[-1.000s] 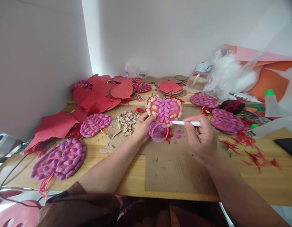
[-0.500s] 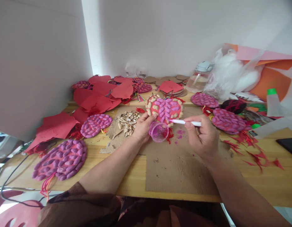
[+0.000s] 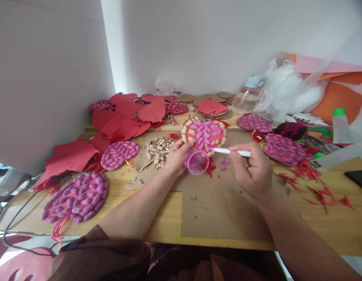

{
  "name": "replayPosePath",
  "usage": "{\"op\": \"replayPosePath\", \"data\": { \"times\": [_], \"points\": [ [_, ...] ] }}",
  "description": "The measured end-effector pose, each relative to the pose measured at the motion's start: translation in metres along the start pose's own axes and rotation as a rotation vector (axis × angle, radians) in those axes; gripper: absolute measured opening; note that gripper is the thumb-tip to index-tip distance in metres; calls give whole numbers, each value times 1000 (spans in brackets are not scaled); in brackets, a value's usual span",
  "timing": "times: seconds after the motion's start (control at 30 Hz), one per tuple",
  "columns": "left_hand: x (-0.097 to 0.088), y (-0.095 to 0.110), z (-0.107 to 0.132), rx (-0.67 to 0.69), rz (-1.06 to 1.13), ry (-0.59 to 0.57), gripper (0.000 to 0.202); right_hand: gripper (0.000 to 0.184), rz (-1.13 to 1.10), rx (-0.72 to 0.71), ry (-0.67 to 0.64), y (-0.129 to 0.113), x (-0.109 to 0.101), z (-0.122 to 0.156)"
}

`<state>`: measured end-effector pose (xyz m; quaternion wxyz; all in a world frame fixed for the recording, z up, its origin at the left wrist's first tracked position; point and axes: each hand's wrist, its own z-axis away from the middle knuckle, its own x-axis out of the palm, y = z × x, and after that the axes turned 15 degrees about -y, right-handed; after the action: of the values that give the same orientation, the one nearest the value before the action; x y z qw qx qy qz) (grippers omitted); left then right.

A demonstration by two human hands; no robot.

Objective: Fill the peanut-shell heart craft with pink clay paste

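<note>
My left hand (image 3: 178, 158) grips a small clear plastic cup (image 3: 197, 163) with purple paint in it, and its thumb lies at the edge of a red peanut-covered plaque (image 3: 204, 134). Purple peanuts fill the plaque's middle, while most along its rim are plain tan. Between the fingers of my right hand (image 3: 252, 168) is a white-handled paintbrush (image 3: 232, 152), its purple tip touching or very near the plaque's lower peanuts. Whether my left fingers also support the plaque from behind is hidden. Red tassel threads (image 3: 210, 167) hang beside the cup.
A cardboard sheet (image 3: 222, 214) with purple spots covers the table's middle. Peanut shells (image 3: 157, 151) lie left of my hand. Purple peanut plaques (image 3: 77, 197) and red sheets (image 3: 71, 156) spread leftward. A jar (image 3: 246, 97), plastic bag (image 3: 292, 93), green-capped bottle (image 3: 340, 127) and phone (image 3: 358, 179) are rightward.
The view has shifted very slightly. Both hands keep their holds, and the brush tip stays at the lower part of the plaque.
</note>
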<state>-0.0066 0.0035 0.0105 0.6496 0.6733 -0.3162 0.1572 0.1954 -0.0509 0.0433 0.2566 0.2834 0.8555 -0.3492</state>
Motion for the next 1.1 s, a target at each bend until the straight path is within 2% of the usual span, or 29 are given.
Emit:
{"op": "replayPosePath", "data": {
  "times": [0.33,0.47,0.73,0.97,1.1],
  "points": [
    [0,1,1,-13,31,13,41,9,5,8,-2,0,0,0],
    [3,0,2,-10,-49,-12,42,11,-53,20,13,3,2,1],
    [4,-3,2,48,-124,-31,40,9,7,8,9,0,0,0],
    [1,-10,3,86,-205,-117,34,6,77,-83,-8,1,-2,-2],
    [-1,-12,2,81,-192,-140,34,6,91,-49,14,2,-2,-1]
  ]
}}
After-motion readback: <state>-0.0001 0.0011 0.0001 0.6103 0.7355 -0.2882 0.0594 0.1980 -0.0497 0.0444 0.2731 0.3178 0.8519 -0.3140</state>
